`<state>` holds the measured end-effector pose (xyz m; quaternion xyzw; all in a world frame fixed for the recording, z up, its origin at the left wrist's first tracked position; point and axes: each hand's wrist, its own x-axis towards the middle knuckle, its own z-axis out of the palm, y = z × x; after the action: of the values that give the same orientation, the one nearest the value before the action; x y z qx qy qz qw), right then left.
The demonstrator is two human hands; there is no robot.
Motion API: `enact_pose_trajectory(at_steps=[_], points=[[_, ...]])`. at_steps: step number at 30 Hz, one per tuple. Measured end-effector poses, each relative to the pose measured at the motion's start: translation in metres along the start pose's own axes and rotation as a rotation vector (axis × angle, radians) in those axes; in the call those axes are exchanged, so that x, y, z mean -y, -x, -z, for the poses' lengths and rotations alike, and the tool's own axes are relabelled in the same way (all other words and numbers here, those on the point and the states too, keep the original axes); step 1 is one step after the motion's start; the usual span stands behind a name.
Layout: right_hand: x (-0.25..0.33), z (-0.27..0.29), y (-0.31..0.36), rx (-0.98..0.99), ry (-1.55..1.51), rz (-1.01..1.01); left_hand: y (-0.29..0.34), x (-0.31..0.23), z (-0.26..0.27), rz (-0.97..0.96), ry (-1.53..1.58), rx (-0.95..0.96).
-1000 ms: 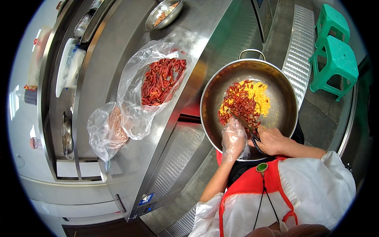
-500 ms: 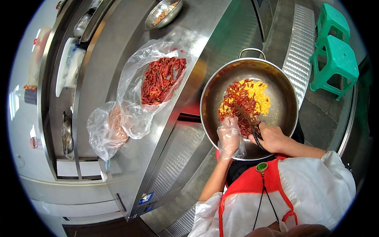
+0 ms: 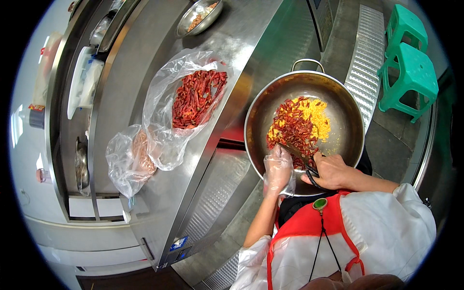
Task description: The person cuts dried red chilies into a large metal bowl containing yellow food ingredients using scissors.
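Metal, one wide round pan (image 3: 344, 113) beside one steel counter (image 3: 238, 46), with one loop handle (image 3: 308, 61) visible at the far rim. Within the pan, two kinds of contents in one heap: cut red chillies (image 3: 290, 126), too many to count, toward the left and near side; yellow grains (image 3: 319, 118), likewise uncountable, toward the right, with a sparse scatter at the edge. Over the near part of the pan, one right hand (image 3: 332, 172), bare, with fingers curled around the grip end of one pair of dark scissors (image 3: 296, 152), blades pointing leftward across the chillies. Opposite, one left hand (image 3: 279, 170) in one clear plastic glove (image 3: 285, 180); fingers bent and gathered toward the blade tips, anything pinched between too small to tell. On the counter, two clear plastic bags (image 3: 159, 104): the larger around one pile of long red chillies (image 3: 198, 101), the smaller around one pinkish-brown mass (image 3: 143, 152). Farther along, one metal bowl (image 3: 209, 22), partly filled with small pieces (image 3: 197, 21). At far right, two green stools (image 3: 419, 72), one behind the other.
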<state>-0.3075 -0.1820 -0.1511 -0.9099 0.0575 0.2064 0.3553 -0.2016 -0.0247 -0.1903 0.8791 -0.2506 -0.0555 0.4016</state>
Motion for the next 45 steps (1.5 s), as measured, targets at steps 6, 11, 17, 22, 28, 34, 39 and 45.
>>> enact_pose_trajectory(at_steps=[6, 11, 17, 22, 28, 34, 39, 45], points=[[0.001, 0.0, -0.001, -0.01, -0.002, -0.016, -0.001, -0.018, 0.01, 0.085, 0.023, 0.049], [-0.001, -0.005, -0.002, -0.045, 0.011, 0.013, -0.002, -0.014, 0.012, 0.084, 0.079, 0.079], [-0.003, -0.008, -0.001, -0.118, -0.043, 0.038, -0.001, -0.02, 0.006, 0.29, 0.377, 0.063], [-0.003, -0.01, 0.0, -0.15, -0.069, 0.044, -0.001, -0.037, 0.005, 0.372, 0.575, 0.049], [-0.009, -0.018, -0.003, -0.172, -0.074, 0.043, -0.003, -0.04, 0.005, 0.373, 0.504, 0.068], [-0.008, -0.018, -0.003, -0.157, -0.051, 0.035, -0.003, -0.011, -0.006, 0.33, 0.478, 0.087], [-0.013, -0.026, -0.005, -0.16, -0.058, 0.03, -0.002, 0.012, -0.017, 0.229, 0.344, 0.091], [-0.006, -0.02, -0.005, -0.15, -0.024, 0.031, -0.004, 0.013, -0.002, 0.14, 0.089, 0.207]])
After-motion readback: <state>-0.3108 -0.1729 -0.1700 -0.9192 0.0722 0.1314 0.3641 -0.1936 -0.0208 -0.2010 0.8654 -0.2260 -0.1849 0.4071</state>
